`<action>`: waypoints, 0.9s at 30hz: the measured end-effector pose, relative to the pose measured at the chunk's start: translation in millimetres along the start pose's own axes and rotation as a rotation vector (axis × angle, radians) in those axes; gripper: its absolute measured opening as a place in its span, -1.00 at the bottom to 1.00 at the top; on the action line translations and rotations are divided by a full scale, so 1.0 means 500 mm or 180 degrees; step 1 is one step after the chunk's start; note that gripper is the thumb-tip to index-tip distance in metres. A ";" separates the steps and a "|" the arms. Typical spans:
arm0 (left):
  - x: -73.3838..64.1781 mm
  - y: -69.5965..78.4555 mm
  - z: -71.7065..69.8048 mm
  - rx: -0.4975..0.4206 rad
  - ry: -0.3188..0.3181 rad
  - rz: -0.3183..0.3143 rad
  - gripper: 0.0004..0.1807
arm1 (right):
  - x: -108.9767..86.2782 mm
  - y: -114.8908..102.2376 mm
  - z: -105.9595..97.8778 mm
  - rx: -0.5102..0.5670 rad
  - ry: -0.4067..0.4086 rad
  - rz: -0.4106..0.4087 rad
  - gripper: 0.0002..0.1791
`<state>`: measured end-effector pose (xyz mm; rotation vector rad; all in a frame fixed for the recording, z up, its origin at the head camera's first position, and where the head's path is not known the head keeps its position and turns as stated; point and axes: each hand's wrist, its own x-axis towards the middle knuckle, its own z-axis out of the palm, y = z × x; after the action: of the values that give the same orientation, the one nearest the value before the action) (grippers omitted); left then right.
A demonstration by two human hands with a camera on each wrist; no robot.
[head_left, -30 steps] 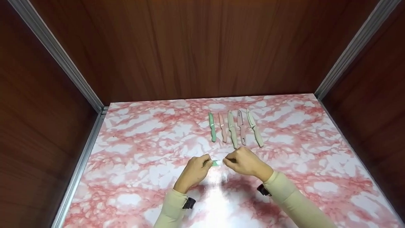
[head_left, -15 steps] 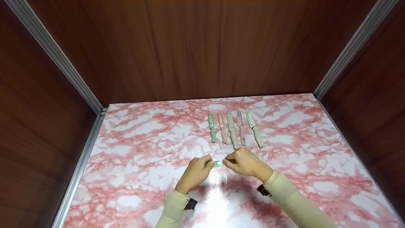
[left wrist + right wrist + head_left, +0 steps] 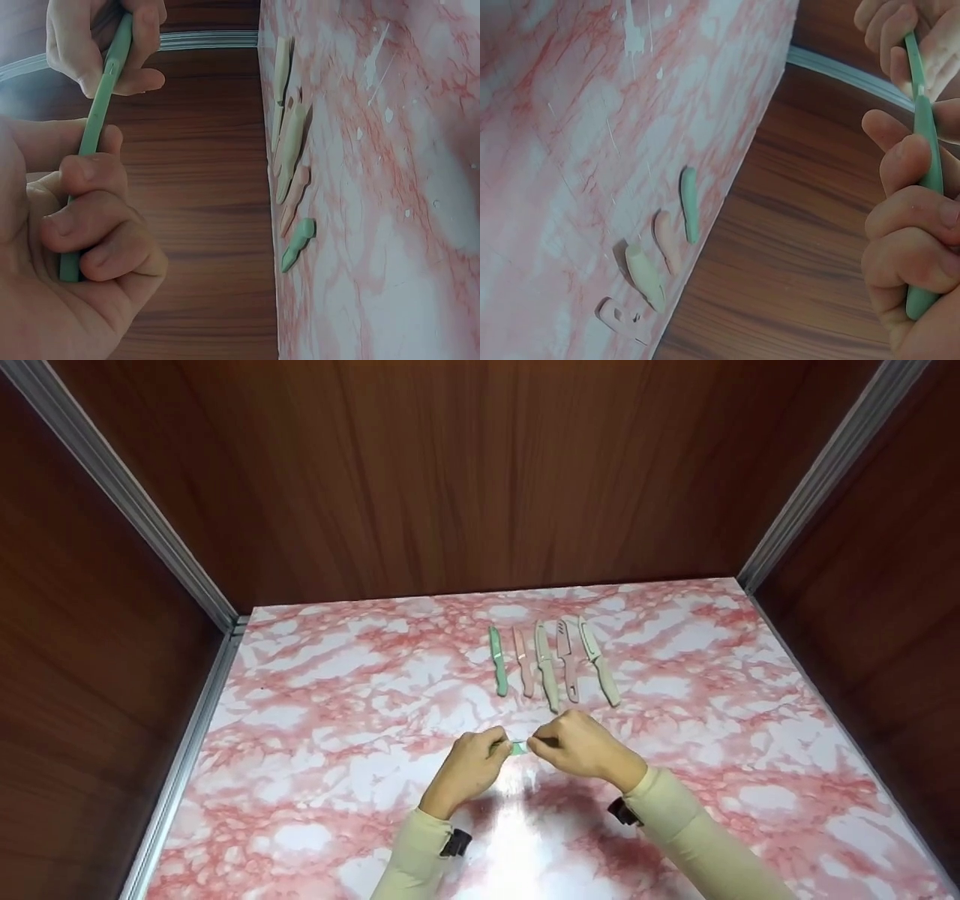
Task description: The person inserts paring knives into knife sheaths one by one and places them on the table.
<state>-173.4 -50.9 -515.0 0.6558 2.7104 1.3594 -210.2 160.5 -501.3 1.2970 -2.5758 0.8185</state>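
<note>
A green knife lies between both hands, its blade end inside a slim green sheath (image 3: 96, 124). My left hand (image 3: 469, 765) curls its fingers round that sheath. My right hand (image 3: 589, 746) grips the green knife's handle (image 3: 928, 135), fingers wrapped about it. Between the two sets of fingertips only a short green piece shows in the head view. A small light patch, seen in the right wrist view, marks where handle and sheath meet. Both hands are held over the table, thumbs facing each other.
Beyond the hands, several knives lie in a row on the pink marbled table (image 3: 337, 780): a green knife (image 3: 498, 661), a pink knife (image 3: 523, 661), a cream knife (image 3: 547, 667), a slotted pink knife (image 3: 568, 660) and a pale knife (image 3: 600, 660). Brown wood panels (image 3: 450, 472) enclose the table.
My left hand has shifted slightly right with the sheath, narrowing the gap to my right hand, which stays nearly still. The row of knives appears slightly farther left as the head view shifts.
</note>
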 end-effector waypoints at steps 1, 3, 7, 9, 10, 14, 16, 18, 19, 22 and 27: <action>0.001 0.001 0.000 0.0004 0.0006 0.0002 -0.75 | 0.001 -0.001 0.000 0.0007 0.0002 -0.0002 -0.62; 0.002 0.001 0.000 0.0004 0.0003 0.0012 -0.75 | 0.002 -0.002 -0.001 0.0007 0.0006 -0.0017 -0.64; 0.002 0.002 0.001 -0.0027 -0.0048 -0.0035 -0.75 | 0.005 -0.006 -0.002 -0.0001 -0.0026 -0.0038 -0.64; 0.002 0.002 0.001 -0.0017 -0.0047 -0.0061 -0.75 | 0.007 -0.008 -0.002 -0.0008 -0.0049 -0.0028 -0.63; 0.002 0.002 0.000 -0.0011 -0.0033 -0.0073 -0.76 | 0.008 -0.009 -0.002 -0.0011 -0.0062 -0.0019 -0.62; 0.000 0.003 -0.001 0.0025 0.0047 -0.0068 -0.75 | 0.012 -0.011 -0.003 -0.0032 -0.0079 -0.0003 -0.61; 0.000 0.004 -0.002 -0.0005 0.0033 -0.0064 -0.76 | 0.012 -0.009 -0.002 -0.0027 -0.0075 -0.0013 -0.61; 0.000 0.005 -0.003 0.0002 0.0011 -0.0050 -0.76 | 0.011 -0.007 0.000 -0.0024 -0.0071 -0.0030 -0.63; -0.001 0.004 -0.003 -0.0002 -0.0013 -0.0044 -0.76 | 0.010 -0.005 0.001 -0.0022 -0.0077 -0.0043 -0.63; -0.002 0.001 -0.006 0.0018 -0.0090 -0.0057 -0.76 | 0.008 -0.001 0.005 -0.0008 -0.0134 -0.0063 -0.65; -0.005 -0.007 -0.014 0.0006 -0.0242 -0.0106 -0.78 | 0.005 0.004 0.004 0.0047 -0.0306 -0.0018 -0.67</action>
<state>-173.8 -58.7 -513.8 0.6454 2.6517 1.2971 -213.0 158.5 -502.7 1.3799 -2.6425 0.7943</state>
